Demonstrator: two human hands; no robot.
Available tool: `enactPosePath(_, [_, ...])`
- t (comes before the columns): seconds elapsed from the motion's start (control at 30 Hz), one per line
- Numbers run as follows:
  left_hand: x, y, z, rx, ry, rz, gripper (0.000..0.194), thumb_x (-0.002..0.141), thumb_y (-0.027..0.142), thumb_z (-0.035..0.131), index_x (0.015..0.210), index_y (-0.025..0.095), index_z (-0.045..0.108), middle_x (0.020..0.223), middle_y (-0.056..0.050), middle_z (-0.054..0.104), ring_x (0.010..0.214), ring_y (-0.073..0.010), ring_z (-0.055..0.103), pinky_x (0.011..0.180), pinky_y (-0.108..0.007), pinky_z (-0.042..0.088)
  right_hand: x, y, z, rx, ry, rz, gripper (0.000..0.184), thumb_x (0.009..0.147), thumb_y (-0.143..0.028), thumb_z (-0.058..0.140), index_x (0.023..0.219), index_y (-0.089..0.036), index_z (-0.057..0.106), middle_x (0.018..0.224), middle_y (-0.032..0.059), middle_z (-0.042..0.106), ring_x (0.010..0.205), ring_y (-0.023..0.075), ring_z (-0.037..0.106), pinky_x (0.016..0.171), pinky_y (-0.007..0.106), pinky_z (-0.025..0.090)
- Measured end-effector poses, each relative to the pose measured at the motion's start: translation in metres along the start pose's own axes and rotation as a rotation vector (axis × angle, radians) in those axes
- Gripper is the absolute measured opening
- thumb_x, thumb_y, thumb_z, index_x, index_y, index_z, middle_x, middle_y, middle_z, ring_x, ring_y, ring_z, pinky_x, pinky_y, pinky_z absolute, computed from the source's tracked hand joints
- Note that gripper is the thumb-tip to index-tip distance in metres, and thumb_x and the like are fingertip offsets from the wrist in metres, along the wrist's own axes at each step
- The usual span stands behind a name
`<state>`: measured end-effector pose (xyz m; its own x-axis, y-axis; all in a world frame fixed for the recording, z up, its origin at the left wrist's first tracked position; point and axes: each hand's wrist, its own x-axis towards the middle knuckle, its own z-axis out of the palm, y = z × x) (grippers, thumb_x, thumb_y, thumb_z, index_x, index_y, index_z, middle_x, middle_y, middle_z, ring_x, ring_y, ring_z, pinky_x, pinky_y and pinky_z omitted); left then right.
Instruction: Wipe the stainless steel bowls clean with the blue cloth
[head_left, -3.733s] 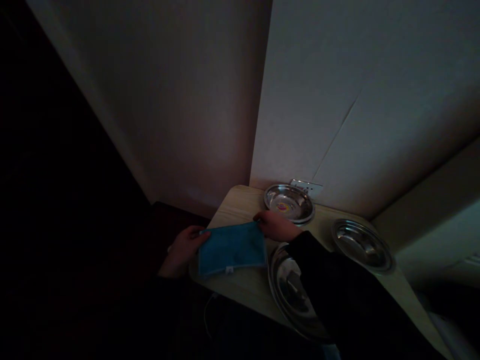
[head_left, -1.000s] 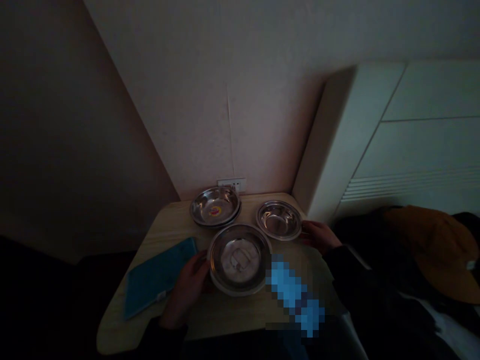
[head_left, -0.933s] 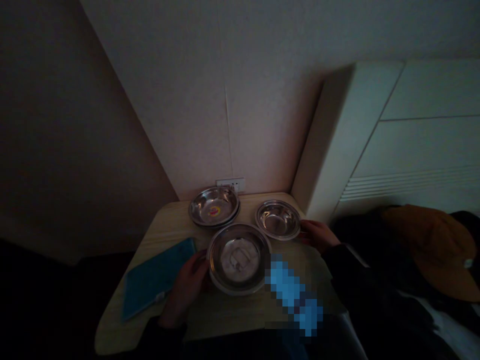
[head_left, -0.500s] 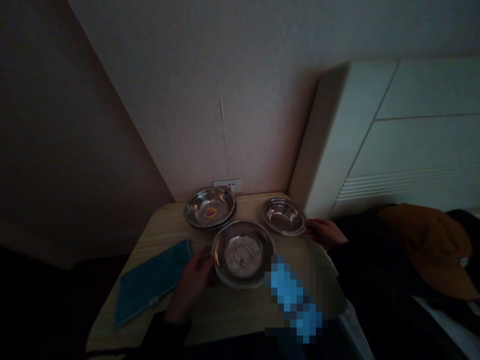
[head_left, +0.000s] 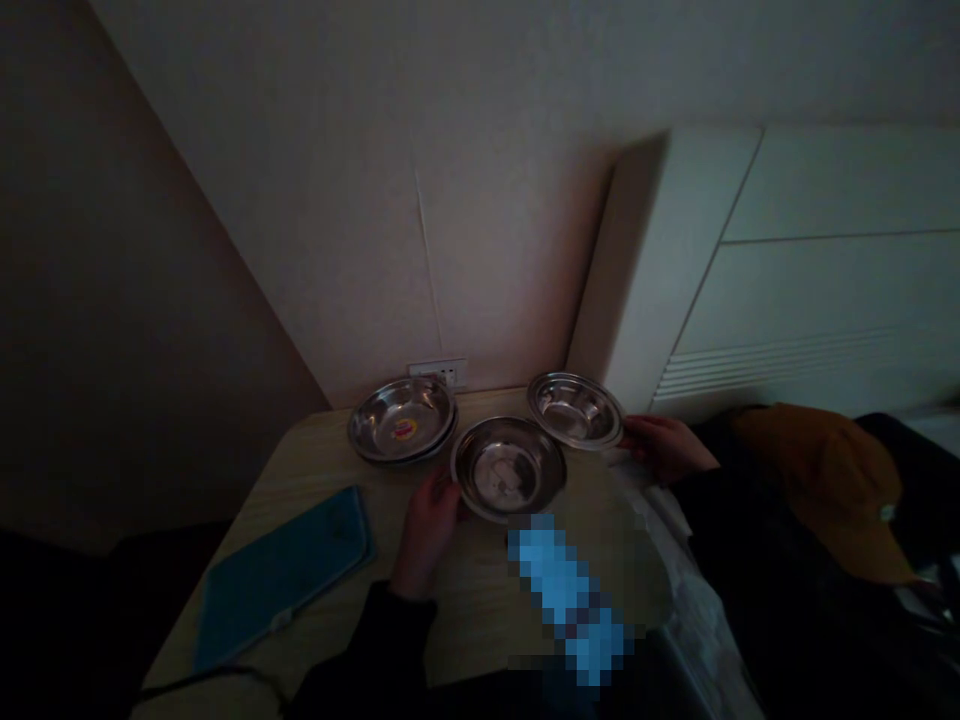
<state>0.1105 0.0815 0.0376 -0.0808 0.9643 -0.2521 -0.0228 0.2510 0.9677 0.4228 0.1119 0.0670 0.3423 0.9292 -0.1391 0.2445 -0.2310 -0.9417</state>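
My left hand [head_left: 426, 530] is closed on the left rim of a shiny steel bowl [head_left: 504, 478] at the middle of the small table. My right hand [head_left: 667, 447] pinches the right rim of a stack of steel bowls [head_left: 576, 412], apparently two nested, at the back right. The two sets of rims nearly meet, and I cannot tell whether they touch. At the back left, another stack of steel bowls [head_left: 403, 425] stands with a yellow and red sticker inside the top one; neither hand touches it.
A blue flat pouch or folded cloth [head_left: 281, 575] lies on the wooden table [head_left: 465, 610] at the left. A pixelated bright-blue object [head_left: 562, 590] is in front. Behind are a wall socket [head_left: 439, 373] and a white headboard [head_left: 810, 250]; an orange cap [head_left: 825, 480] lies at right.
My left hand has moved its bowl right and farther back, closer to the right-hand bowls. The right-hand bowls have shifted slightly back and right. The view has also turned a little.
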Motion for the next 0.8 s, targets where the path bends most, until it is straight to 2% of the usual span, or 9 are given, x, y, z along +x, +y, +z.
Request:
enactPosePath(0.1, [0.007, -0.004, 0.017, 0.017, 0.003, 0.075, 0.034, 0.082, 0.019, 0.048, 0.115, 0.012, 0.055, 0.118, -0.014, 0.063, 0.102, -0.0212, 0.063, 0.077, -0.030, 0.053, -0.001, -0.006, -0.008, 0.120, -0.041, 0.053, 0.010, 0.077, -0.021, 0.057, 0.068, -0.019, 0.061, 0.058, 0.0036, 0.065, 0.050, 0.0134, 0.060, 0.035, 0.018, 0.039])
enactPosePath(0.2, [0.011, -0.002, 0.023, 0.083, 0.043, 0.142, 0.031, 0.079, 0.017, 0.051, 0.108, 0.012, 0.061, 0.114, -0.013, 0.066, 0.102, -0.0229, 0.062, 0.085, -0.035, 0.049, -0.004, -0.014, -0.011, 0.196, -0.069, 0.077, 0.008, 0.077, -0.019, 0.059, 0.070, -0.019, 0.061, 0.057, 0.0015, 0.063, 0.048, 0.0107, 0.058, 0.035, 0.015, 0.038])
enactPosePath(0.3, [0.017, 0.012, 0.020, 0.179, 0.121, 0.209, 0.029, 0.076, 0.020, 0.056, 0.101, 0.009, 0.064, 0.111, -0.016, 0.066, 0.105, -0.0268, 0.059, 0.094, -0.041, 0.042, -0.007, -0.025, -0.006, 0.239, -0.100, 0.095, 0.006, 0.077, -0.017, 0.059, 0.072, -0.018, 0.062, 0.059, 0.0018, 0.064, 0.049, 0.0098, 0.059, 0.034, 0.014, 0.037])
enactPosePath(0.4, [0.026, 0.033, 0.018, 0.241, 0.118, 0.274, 0.027, 0.076, 0.027, 0.057, 0.094, 0.011, 0.068, 0.103, -0.013, 0.069, 0.103, -0.0259, 0.059, 0.094, -0.038, 0.040, -0.011, -0.037, 0.007, 0.254, -0.147, 0.106, 0.008, 0.079, -0.012, 0.057, 0.073, -0.015, 0.062, 0.062, 0.0030, 0.065, 0.050, 0.0089, 0.059, 0.035, 0.013, 0.036])
enactPosePath(0.47, [0.032, 0.045, 0.020, 0.262, 0.054, 0.286, 0.025, 0.075, 0.031, 0.058, 0.086, 0.012, 0.070, 0.090, -0.009, 0.071, 0.090, -0.0235, 0.063, 0.085, -0.035, 0.044, -0.015, -0.042, 0.017, 0.248, -0.179, 0.112, 0.011, 0.080, -0.010, 0.055, 0.073, -0.013, 0.061, 0.061, 0.0030, 0.065, 0.049, 0.0080, 0.059, 0.035, 0.012, 0.036])
enactPosePath(0.57, [0.038, 0.053, 0.024, 0.262, -0.029, 0.251, 0.031, 0.077, 0.036, 0.053, 0.079, 0.010, 0.071, 0.068, -0.006, 0.069, 0.066, -0.0189, 0.062, 0.063, -0.030, 0.047, -0.019, -0.046, 0.031, 0.221, -0.217, 0.122, 0.011, 0.081, -0.008, 0.053, 0.073, -0.012, 0.060, 0.060, 0.0022, 0.064, 0.047, 0.0070, 0.058, 0.034, 0.012, 0.035])
enactPosePath(0.7, [0.039, 0.049, 0.024, 0.244, -0.053, 0.208, 0.035, 0.081, 0.034, 0.044, 0.091, 0.010, 0.069, 0.071, -0.005, 0.069, 0.059, -0.0147, 0.060, 0.053, -0.024, 0.044, -0.023, -0.041, 0.043, 0.147, -0.246, 0.137, 0.009, 0.082, -0.008, 0.053, 0.078, -0.012, 0.061, 0.062, 0.0022, 0.064, 0.047, 0.0070, 0.058, 0.035, 0.013, 0.036])
enactPosePath(0.8, [0.040, 0.043, 0.021, 0.284, -0.068, 0.188, 0.030, 0.080, 0.029, 0.048, 0.091, 0.011, 0.069, 0.066, -0.004, 0.067, 0.053, -0.0130, 0.058, 0.051, -0.024, 0.044, -0.023, -0.035, 0.048, 0.053, -0.264, 0.137, 0.012, 0.085, -0.010, 0.050, 0.083, -0.011, 0.062, 0.065, 0.0023, 0.064, 0.048, 0.0067, 0.058, 0.037, 0.014, 0.039])
